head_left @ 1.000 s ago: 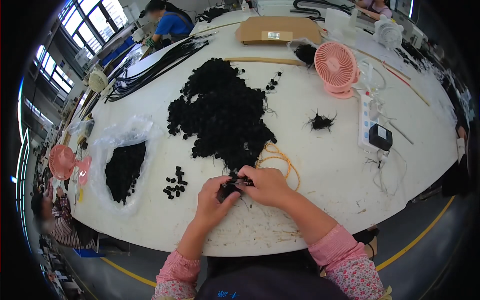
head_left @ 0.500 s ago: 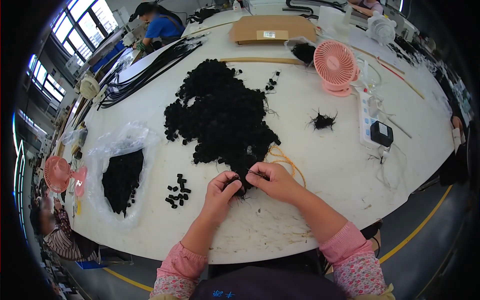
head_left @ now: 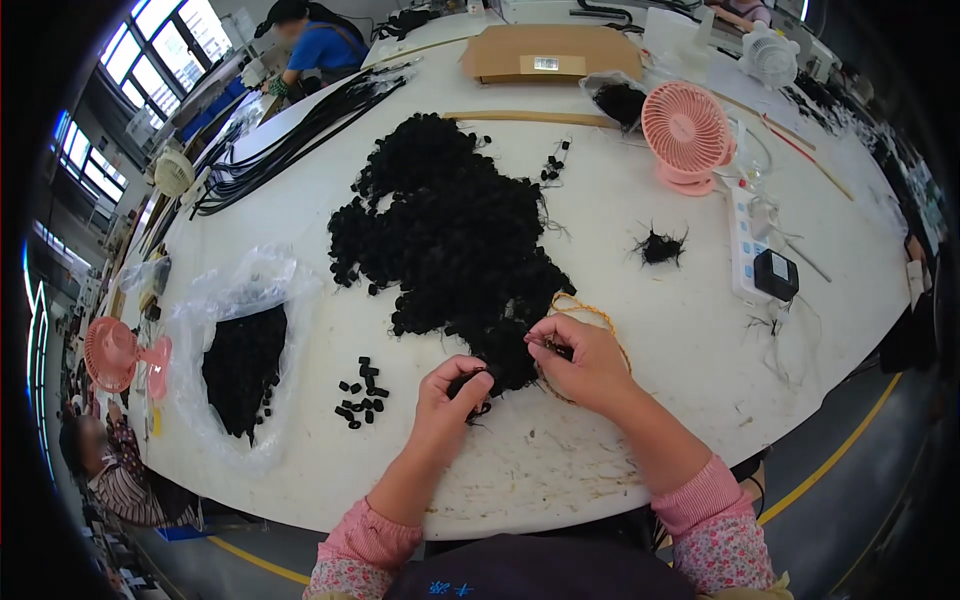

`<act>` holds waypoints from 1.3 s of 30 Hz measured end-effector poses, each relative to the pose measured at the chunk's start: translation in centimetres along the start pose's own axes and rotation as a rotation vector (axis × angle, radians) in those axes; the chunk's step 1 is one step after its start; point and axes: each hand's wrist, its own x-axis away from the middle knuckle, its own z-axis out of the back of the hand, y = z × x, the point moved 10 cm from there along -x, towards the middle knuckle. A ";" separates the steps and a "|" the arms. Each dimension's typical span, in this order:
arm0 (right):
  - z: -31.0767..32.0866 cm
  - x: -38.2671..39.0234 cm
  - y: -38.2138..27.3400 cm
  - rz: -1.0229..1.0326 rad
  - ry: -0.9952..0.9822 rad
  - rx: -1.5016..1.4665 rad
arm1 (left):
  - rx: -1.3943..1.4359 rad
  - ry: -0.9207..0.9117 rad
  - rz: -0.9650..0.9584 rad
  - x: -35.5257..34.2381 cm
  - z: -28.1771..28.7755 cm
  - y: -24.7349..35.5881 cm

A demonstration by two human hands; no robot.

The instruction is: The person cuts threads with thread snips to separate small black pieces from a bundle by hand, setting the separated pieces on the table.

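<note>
A large heap of small black fabric-like pieces (head_left: 450, 220) covers the middle of the table and tapers toward me. At its near tip, my left hand (head_left: 447, 398) is closed around some black pieces, with dark threads sticking out below the fingers. My right hand (head_left: 588, 368) is pinched at the heap's near right edge; a bit of black shows under its fingers, but what it grips is too small to make out. An orange cord (head_left: 612, 330) curves around and partly beneath the right hand. Left of my hands lies a loose group of short black pieces (head_left: 367, 390).
On the left sits a clear plastic bag (head_left: 190, 370) of black pieces, beside a pink fan (head_left: 112, 354). To the right are a thread tuft (head_left: 661, 247), a power strip (head_left: 742, 240) and another pink fan (head_left: 688, 127). A cardboard box (head_left: 500, 58) lies behind. Other people sit at the far left.
My hands have drawn apart: the right one has moved to the right, while the left stays near the heap's tip. The whole view has shifted slightly.
</note>
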 end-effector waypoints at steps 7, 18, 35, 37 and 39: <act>-0.7 1.1 -3.1 0.172 -0.080 -0.123 | -0.351 0.052 -0.178 0.5 -0.4 2.1; -0.4 0.8 -1.8 0.098 -0.019 -0.059 | -0.460 0.081 -0.293 0.6 -0.6 3.0; -2.2 1.4 -2.9 0.180 -0.099 -0.277 | -0.064 -0.068 -0.174 0.8 -1.4 2.1; -2.2 1.5 -2.9 0.208 -0.070 -0.194 | -0.074 -0.013 -0.174 0.9 -0.9 1.9; -2.0 1.4 -3.4 0.219 -0.073 -0.120 | -0.144 -0.011 -0.245 0.9 -0.8 2.3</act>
